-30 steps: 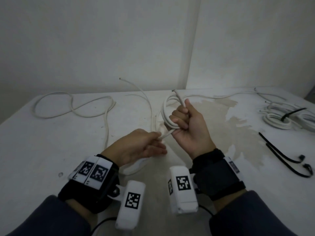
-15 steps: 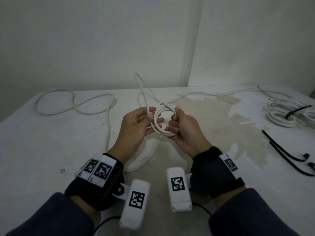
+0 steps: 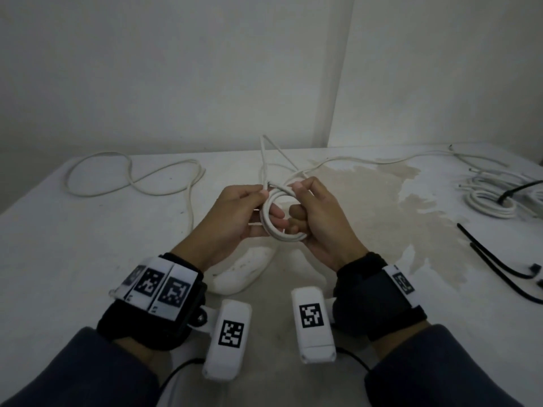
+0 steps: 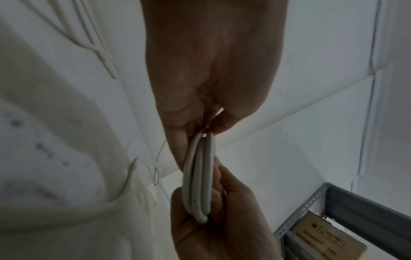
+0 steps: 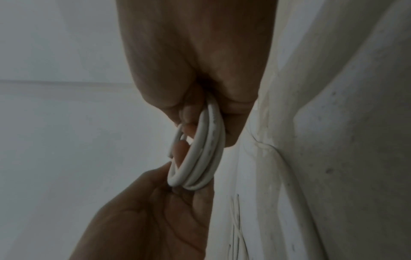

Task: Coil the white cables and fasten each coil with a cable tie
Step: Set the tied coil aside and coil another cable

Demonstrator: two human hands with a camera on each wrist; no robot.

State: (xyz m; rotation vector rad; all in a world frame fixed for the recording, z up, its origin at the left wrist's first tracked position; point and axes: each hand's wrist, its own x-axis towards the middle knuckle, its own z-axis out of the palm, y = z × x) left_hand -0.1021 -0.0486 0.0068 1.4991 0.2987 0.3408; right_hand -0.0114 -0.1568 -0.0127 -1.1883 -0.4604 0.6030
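Item: small coil (image 3: pixel 280 217) of white cable, a few turns, held upright above the middle of the table (image 3: pixel 88 259), clear of the surface; both wrist views show the turns lying side by side. Left hand (image 3: pixel 235 215): fingers curled round the coil's left side, thumb and fingertips pinching the strand at its top. Right hand (image 3: pixel 317 218): clamped on the coil's right side, thumb on top, fingers hooked through the ring. Loose run of the same cable (image 3: pixel 267 160): rises from the top of the coil, folds over and drops toward the far edge; where it ends cannot be made out. Second white cable (image 3: pixel 132 177): uncoiled, in loops near the far left corner. Finished coil (image 3: pixel 490 202): near the right edge, a black tie across it, more white cable piled just behind. Spare cable ties (image 3: pixel 499 265): black, two of them, lying loose by the right edge, well apart from both hands. Stage, as judged: winding under way, this coil not yet tied. Risks, as judged: stiff turns would spring open if either pinch eases; fetching a tie leaves one hand to hold the ring, and the turns may fan out; the loose run may snag or twist as it is drawn in, giving uneven loops
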